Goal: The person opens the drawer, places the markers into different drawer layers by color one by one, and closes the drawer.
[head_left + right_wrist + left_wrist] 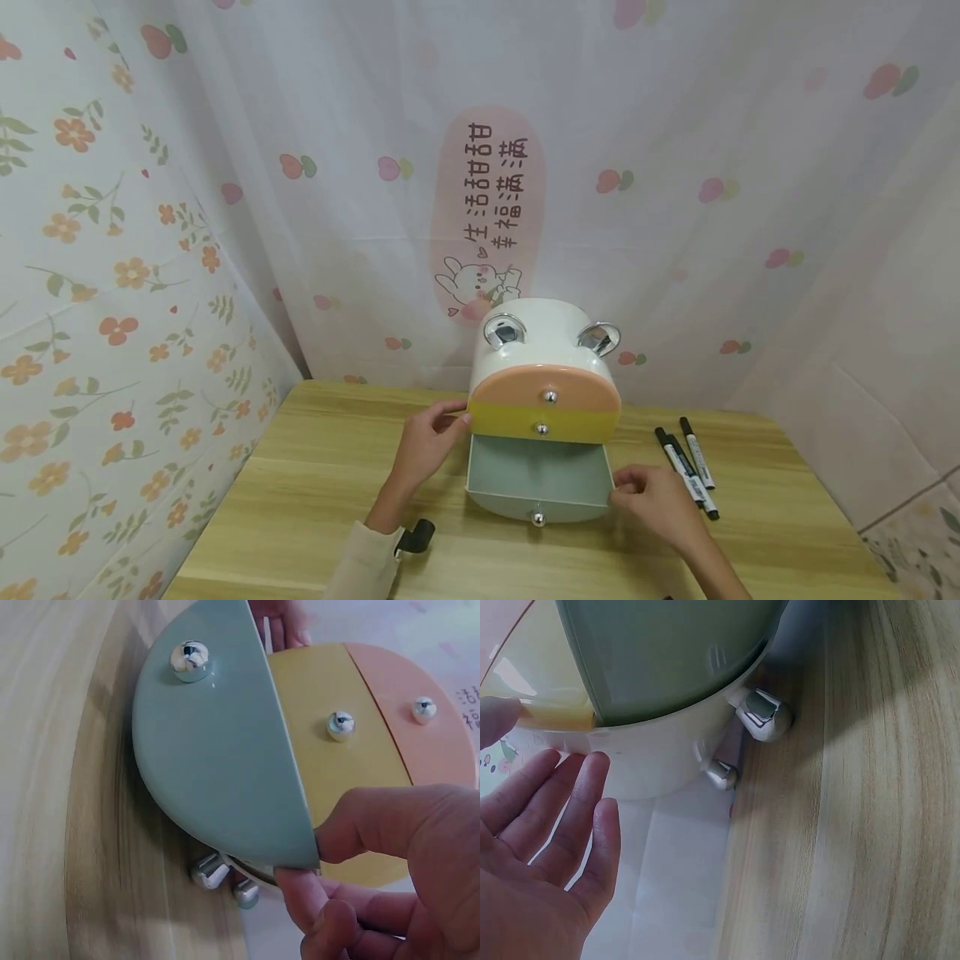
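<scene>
A small white desk drawer box [551, 321] with rounded ends stands on the table, its orange drawer [517, 392] and yellow drawer [502, 423] closed. Below them, the grey-green bottom drawer [536, 471] is pulled far out, its inside bare, with a silver knob [189, 660] on its front. My right hand [405, 862] pinches that drawer's front corner between thumb and fingers. On the box's other side is my left hand [547, 840], its thumb at the yellow drawer's edge and its extended fingers along the white body [641, 754].
Three black-and-white marker pens [697, 454] lie right of the box. Two round mirror-like pieces [506, 332] rise from its top, and silver feet [765, 716] hold it off the wooden table [300, 500]. Patterned curtains [360, 217] hang behind and at the left.
</scene>
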A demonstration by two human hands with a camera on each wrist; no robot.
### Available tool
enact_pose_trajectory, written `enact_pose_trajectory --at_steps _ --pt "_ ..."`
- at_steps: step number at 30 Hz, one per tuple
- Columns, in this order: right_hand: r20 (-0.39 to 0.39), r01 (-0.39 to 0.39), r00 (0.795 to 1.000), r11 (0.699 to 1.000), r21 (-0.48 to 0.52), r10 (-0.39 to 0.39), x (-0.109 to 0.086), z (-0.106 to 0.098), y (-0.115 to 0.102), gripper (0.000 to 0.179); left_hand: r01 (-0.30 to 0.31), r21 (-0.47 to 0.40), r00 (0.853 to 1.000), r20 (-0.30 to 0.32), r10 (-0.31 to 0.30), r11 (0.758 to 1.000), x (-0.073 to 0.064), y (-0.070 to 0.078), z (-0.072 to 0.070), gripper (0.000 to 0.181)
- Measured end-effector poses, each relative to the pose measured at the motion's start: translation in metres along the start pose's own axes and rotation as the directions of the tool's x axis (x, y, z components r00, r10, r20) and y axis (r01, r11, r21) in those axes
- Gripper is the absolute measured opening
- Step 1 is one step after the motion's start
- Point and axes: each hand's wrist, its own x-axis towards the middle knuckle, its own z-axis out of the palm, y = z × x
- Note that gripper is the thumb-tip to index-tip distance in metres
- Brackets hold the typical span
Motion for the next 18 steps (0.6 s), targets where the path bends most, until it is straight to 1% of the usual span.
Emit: enact_pose_trajectory --at_steps 4,11,18 --pt "0.014 0.020 1.000 1.000 -0.016 -0.020 -0.006 -0.001 -0.001 0.013 0.000 -0.003 1.000 -0.002 0.000 1.000 0.000 0.000 0.000 0.027" --pt "0.047 -0.018 0.999 1.000 -0.021 0.019 -0.012 -0.001 -0.003 0.013 -0.002 -0.003 1.000 -0.001 0.002 1.000 0.001 -0.001 0.001 0.025" --pt "0.073 -0.003 0.997 1.000 -0.008 0.003 -0.014 -0.004 -0.001 0.014 -0.007 0.000 1.000 -0.007 0.007 1.000 0.001 -0.002 0.003 0.024"
